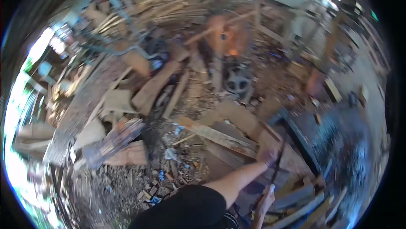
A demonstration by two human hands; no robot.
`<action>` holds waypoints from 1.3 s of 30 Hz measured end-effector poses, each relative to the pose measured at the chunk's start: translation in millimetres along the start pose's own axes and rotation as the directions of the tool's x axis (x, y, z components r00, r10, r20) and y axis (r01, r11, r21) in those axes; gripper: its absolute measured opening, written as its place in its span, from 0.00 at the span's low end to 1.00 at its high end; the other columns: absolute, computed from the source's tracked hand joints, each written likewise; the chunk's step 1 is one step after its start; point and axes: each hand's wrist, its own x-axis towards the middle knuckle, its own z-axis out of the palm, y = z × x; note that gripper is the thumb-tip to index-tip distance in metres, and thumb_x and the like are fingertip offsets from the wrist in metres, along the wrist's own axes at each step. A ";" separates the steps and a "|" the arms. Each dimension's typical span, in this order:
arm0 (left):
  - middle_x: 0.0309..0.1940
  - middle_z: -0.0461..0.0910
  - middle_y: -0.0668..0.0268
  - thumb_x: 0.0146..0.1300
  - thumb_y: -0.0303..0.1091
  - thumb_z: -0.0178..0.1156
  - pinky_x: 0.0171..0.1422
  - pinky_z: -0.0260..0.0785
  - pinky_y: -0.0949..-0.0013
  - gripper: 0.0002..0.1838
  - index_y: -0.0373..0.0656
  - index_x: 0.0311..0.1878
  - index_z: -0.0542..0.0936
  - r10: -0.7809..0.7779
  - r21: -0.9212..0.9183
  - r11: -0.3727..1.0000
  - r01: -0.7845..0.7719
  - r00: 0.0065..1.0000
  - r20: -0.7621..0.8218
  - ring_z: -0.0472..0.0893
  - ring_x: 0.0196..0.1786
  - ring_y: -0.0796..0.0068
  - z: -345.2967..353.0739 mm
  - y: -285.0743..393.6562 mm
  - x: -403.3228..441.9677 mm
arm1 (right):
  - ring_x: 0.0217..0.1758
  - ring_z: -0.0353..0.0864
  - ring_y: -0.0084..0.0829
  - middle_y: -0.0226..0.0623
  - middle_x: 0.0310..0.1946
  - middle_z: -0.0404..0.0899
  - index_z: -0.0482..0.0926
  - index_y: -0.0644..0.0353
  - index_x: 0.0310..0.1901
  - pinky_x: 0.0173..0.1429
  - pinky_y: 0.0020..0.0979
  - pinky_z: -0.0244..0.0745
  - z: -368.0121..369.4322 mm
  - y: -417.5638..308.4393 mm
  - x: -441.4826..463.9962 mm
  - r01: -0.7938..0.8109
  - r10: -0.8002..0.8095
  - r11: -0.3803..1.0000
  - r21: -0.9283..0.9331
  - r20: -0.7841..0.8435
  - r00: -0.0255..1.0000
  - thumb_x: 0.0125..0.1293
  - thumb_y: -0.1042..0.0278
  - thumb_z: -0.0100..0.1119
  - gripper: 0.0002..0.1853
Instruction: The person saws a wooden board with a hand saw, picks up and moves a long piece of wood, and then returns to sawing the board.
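Note:
My left hand (267, 153) reaches out from a black sleeve to a brown wooden board (292, 158) and grips its near side. Its fingers are blurred. Low in the view, my right hand (265, 200) is closed around the lower end of a long, thin, dark tool (279, 157). The tool slants upward across the board, close beside my left hand; blur hides its exact kind. A dark straight-edged beam or frame (301, 144) runs along the board's right side.
Wood offcuts (296, 197) lie near my right hand. A pale plank (220, 138) is left of my left hand. Farther off are a dark spoked wheel (238, 81) and stacked timber (173, 6). Chips and scraps (160, 182) litter the ground.

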 end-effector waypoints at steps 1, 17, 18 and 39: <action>0.30 0.82 0.58 0.60 0.39 0.47 0.44 0.69 0.47 0.15 0.47 0.29 0.82 -0.162 -0.122 0.974 0.190 0.964 0.213 0.81 0.37 0.57 3.1 1.6 -1.0 | 0.15 0.59 0.14 0.20 0.17 0.63 0.72 0.57 0.29 0.17 0.20 0.52 -0.8 2.9 -2.8 0.059 -0.059 0.996 0.070 -0.005 0.998 0.67 0.58 0.52 0.13; 0.31 0.75 0.62 0.60 0.39 0.51 0.44 0.65 0.54 0.10 0.45 0.27 0.74 0.300 0.163 0.945 -0.285 0.951 -0.079 0.74 0.40 0.60 -53.0 -31.7 0.4 | 0.15 0.62 0.17 0.25 0.13 0.65 0.70 0.59 0.26 0.19 0.21 0.56 -101.4 18.5 -93.4 0.231 -0.237 0.971 -0.059 -0.121 0.964 0.68 0.47 0.48 0.22; 0.30 0.75 0.62 0.60 0.39 0.51 0.44 0.64 0.54 0.10 0.45 0.27 0.74 0.298 0.179 0.943 -0.279 0.950 -0.091 0.74 0.39 0.60 -59.9 -44.3 -0.2 | 0.15 0.62 0.17 0.25 0.13 0.65 0.70 0.59 0.26 0.19 0.21 0.56 -100.6 18.8 -96.7 0.236 -0.241 0.970 -0.054 -0.119 0.963 0.68 0.47 0.48 0.22; 0.33 0.83 0.61 0.65 0.44 0.42 0.54 0.56 0.57 0.22 0.46 0.30 0.84 0.165 0.295 0.938 -0.184 0.982 0.088 0.77 0.44 0.62 -45.5 -3.1 -4.1 | 0.22 0.75 0.33 0.38 0.16 0.73 0.73 0.64 0.27 0.31 0.35 0.68 -27.4 31.5 -82.3 0.129 -0.136 0.935 -0.330 0.004 0.991 0.65 0.43 0.49 0.26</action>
